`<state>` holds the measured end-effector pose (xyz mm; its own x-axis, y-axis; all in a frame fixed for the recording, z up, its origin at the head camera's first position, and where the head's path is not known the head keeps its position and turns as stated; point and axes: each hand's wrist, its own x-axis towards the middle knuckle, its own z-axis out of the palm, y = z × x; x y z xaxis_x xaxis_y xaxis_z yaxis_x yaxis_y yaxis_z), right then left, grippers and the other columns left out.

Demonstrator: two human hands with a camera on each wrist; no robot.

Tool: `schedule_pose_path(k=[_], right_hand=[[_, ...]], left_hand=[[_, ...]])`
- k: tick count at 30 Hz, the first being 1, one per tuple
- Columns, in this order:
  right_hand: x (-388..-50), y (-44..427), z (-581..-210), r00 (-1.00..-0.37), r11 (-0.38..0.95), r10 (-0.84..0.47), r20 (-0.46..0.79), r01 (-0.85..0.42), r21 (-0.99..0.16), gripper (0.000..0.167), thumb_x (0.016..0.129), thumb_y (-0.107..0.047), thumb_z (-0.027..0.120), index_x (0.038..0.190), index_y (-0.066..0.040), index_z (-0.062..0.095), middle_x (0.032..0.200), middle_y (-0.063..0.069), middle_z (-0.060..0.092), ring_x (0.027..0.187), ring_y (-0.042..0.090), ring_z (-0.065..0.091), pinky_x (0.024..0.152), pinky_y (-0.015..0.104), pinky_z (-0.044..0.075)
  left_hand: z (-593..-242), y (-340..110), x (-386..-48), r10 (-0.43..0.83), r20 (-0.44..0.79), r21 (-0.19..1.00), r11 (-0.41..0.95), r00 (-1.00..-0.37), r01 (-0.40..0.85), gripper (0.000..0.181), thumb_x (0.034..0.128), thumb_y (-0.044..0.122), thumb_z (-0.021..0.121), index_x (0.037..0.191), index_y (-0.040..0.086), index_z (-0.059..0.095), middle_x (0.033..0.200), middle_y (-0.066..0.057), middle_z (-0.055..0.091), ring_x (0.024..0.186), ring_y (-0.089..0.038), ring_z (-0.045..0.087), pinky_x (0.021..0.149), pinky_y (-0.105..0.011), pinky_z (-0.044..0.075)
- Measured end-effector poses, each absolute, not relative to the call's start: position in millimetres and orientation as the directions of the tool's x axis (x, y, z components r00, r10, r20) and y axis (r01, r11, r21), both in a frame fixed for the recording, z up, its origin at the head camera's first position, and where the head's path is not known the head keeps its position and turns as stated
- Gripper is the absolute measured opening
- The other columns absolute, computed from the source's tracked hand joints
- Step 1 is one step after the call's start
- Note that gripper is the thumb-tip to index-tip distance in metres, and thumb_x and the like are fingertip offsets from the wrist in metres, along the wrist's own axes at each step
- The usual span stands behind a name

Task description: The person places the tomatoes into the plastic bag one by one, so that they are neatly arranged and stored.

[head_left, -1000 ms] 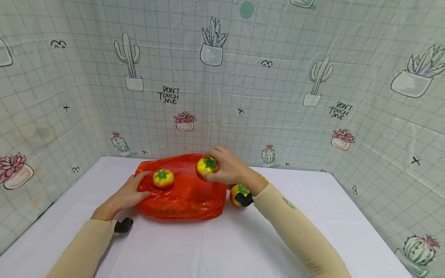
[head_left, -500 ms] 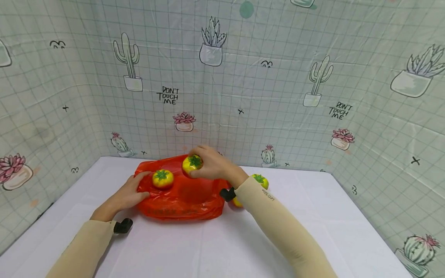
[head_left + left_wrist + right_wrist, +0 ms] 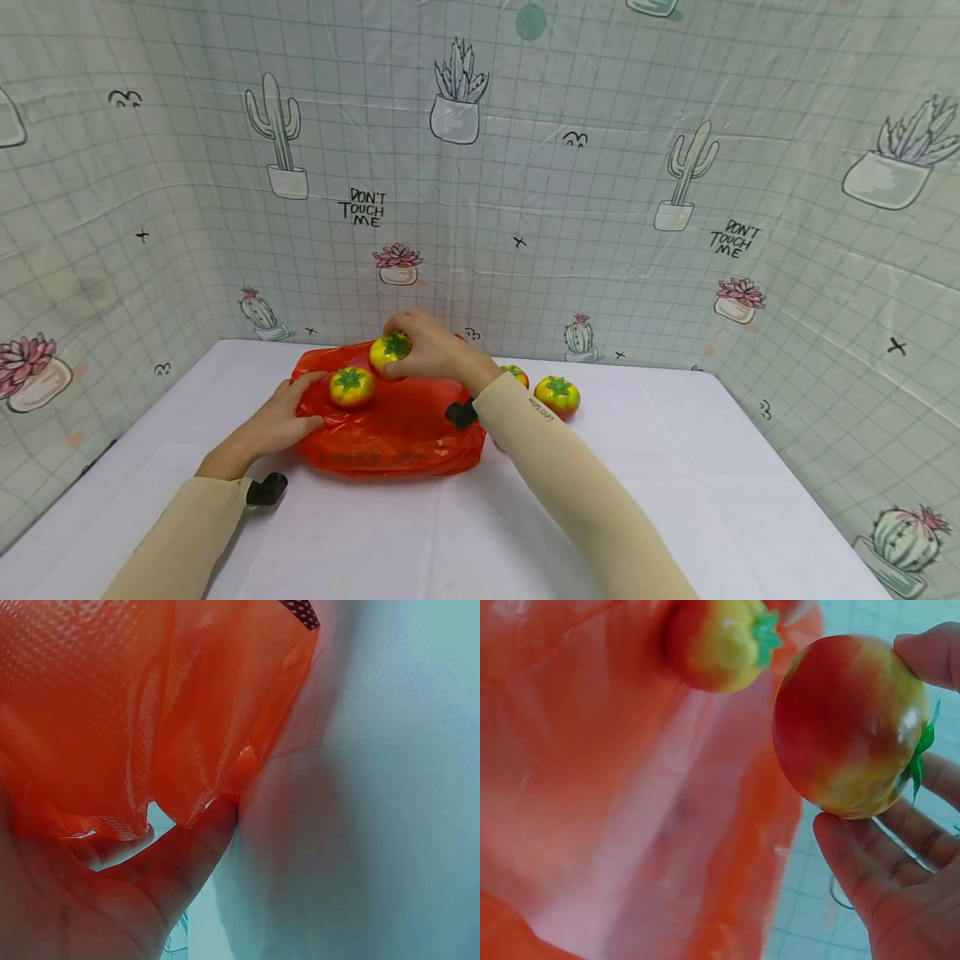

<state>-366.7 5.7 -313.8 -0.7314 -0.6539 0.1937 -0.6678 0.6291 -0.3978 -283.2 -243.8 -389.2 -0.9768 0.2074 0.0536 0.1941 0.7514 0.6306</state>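
Note:
In the head view my right hand grips a yellow-red tomato with a green leafy top, above a red plastic bag. The right wrist view shows the thumb and fingers around this tomato. A second tomato lies on the bag's left part. My left hand is at the bag's left end, thumb and fingers spread apart. Its fingers touch the bag's edge in the left wrist view; its thumb is hidden there.
Right of the bag stand two more tomatoes, one in full view and one partly behind the right sleeve. A white cloth covers the table. Patterned fabric walls enclose the back and sides.
My right hand has carried the tomato leftward over the bag, close to the tomato lying there. Tomatoes behind the right arm have come into view. The left hand has stayed in place.

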Motion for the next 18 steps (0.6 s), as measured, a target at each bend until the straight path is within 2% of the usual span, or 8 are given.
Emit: schedule_pose_path(k=[6, 11, 15, 18], right_hand=[[-372.3, 2.1, -325.2, -0.740, 0.649, -0.655, 0.155, -0.655, -0.387, 0.046, 0.079, -0.036, 0.073, 0.119, -0.020, 0.056, 0.126, 0.000, 0.048, 0.109, 0.015, 0.045, 0.094, 0.030, 0.044], [-377.2, 3.3, -335.7, -0.741, 0.660, -0.657, 0.135, -0.653, -0.373, 0.044, 0.079, -0.036, 0.073, 0.115, -0.019, 0.055, 0.125, 0.001, 0.050, 0.110, 0.015, 0.046, 0.094, 0.029, 0.043], [-378.6, 5.1, -342.0, -0.763, 0.680, -0.639, 0.095, -0.619, -0.394, 0.044, 0.079, -0.037, 0.073, 0.115, -0.020, 0.055, 0.128, 0.002, 0.048, 0.111, 0.016, 0.046, 0.096, 0.031, 0.044], [-378.8, 6.1, -347.2, -0.773, 0.687, -0.630, 0.071, -0.598, -0.413, 0.043, 0.079, -0.038, 0.073, 0.114, -0.020, 0.056, 0.124, 0.000, 0.047, 0.108, 0.015, 0.045, 0.095, 0.032, 0.044]], left_hand=[[-389.6, -243.5, -282.3, 0.200, 0.062, 0.621, 0.759, -0.978, 0.195, 0.067, 0.0848, 0.014, 0.060, 0.143, 0.004, 0.029, 0.132, -0.031, 0.035, 0.119, -0.048, 0.038, 0.094, -0.065, 0.039], [-389.5, -243.2, -281.4, 0.200, 0.058, 0.621, 0.760, -0.978, 0.192, 0.067, 0.0850, 0.014, 0.060, 0.143, 0.003, 0.029, 0.132, -0.031, 0.035, 0.119, -0.048, 0.037, 0.094, -0.065, 0.039], [-389.9, -242.9, -282.2, 0.199, 0.047, 0.624, 0.759, -0.979, 0.184, 0.068, 0.0852, 0.015, 0.060, 0.144, 0.004, 0.028, 0.133, -0.030, 0.034, 0.120, -0.048, 0.037, 0.094, -0.065, 0.039], [-390.9, -242.7, -283.2, 0.196, 0.041, 0.627, 0.759, -0.980, 0.178, 0.068, 0.0850, 0.015, 0.060, 0.144, 0.004, 0.028, 0.133, -0.030, 0.034, 0.120, -0.048, 0.037, 0.094, -0.064, 0.040]])
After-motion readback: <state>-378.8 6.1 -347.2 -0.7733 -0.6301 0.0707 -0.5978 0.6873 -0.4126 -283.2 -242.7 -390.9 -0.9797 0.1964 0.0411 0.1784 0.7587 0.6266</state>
